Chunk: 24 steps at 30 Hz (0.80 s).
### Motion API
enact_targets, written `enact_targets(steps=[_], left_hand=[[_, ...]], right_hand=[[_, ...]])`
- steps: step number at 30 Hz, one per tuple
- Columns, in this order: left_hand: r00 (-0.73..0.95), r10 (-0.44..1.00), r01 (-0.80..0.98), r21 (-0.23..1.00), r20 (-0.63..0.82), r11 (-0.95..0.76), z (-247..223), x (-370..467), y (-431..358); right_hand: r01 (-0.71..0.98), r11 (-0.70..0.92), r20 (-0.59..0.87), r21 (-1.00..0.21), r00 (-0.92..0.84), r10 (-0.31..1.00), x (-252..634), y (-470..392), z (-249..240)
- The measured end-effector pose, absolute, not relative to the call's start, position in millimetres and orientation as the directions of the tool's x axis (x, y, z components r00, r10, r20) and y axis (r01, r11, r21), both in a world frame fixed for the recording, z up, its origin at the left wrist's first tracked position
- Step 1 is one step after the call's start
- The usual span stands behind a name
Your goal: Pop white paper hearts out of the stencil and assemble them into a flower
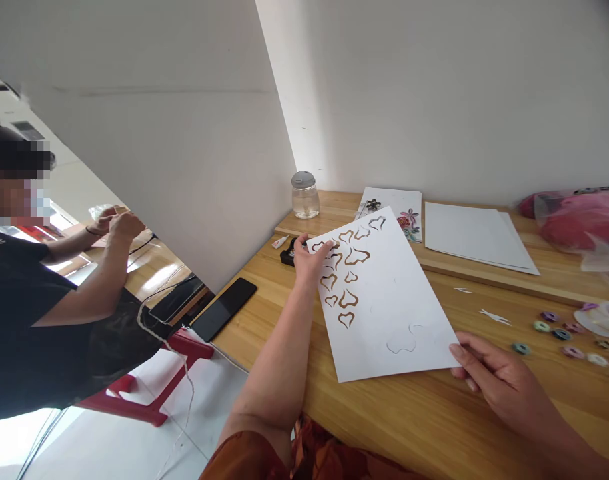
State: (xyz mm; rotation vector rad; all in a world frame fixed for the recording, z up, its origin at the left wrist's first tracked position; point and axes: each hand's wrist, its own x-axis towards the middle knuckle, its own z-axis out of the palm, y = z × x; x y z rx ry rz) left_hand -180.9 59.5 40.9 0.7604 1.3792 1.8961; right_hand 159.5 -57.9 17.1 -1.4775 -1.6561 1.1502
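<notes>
A white sheet of paper point(384, 293) is held tilted above the wooden table. Several curved, heart-like outlines are cut through its left part, and brown wood shows in most of them. Faint pencil curves mark its lower right. My left hand point(311, 263) grips the sheet's upper left edge, thumb on top. At the lower right corner, my right hand point(489, 373) pinches the paper between thumb and fingers. Behind the sheet lie papers with a coloured flower drawing point(408, 220). Two small white paper scraps point(494, 317) rest to the right of the sheet.
On the wooden table point(484, 407) are a black phone point(224, 309), a lidded jar point(305, 197), blank sheets point(477, 237), small coloured spools point(549, 317) and a pink bundle in plastic point(584, 220). At the left, a person point(39, 300) in dark clothes sits near a red stool point(159, 393).
</notes>
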Motion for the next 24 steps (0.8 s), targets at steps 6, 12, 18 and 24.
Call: enact_targets(steps=[6,12,18,24], left_hand=[[-0.64,0.757,-0.082,0.967,0.133,-0.24,41.0,-179.8,57.8],[-0.633,0.761,-0.088,0.964,0.141,-0.252,42.5,-179.8,57.0],[-0.621,0.77,-0.081,0.965,0.146,-0.248,48.5,-181.5,53.9],[-0.576,0.809,-0.088,0.975,0.116,-0.202,47.8,-180.6,54.8]], right_hand=[[0.449,0.006,-0.075,-0.894,-0.164,0.984,157.4,-59.4,18.4],[0.47,0.027,-0.058,-0.882,-0.166,0.984,159.7,-58.5,16.1],[0.484,0.057,-0.033,-0.873,-0.176,0.984,161.1,-58.7,12.2],[0.477,0.063,-0.019,-0.877,-0.164,0.986,157.9,-60.5,13.9]])
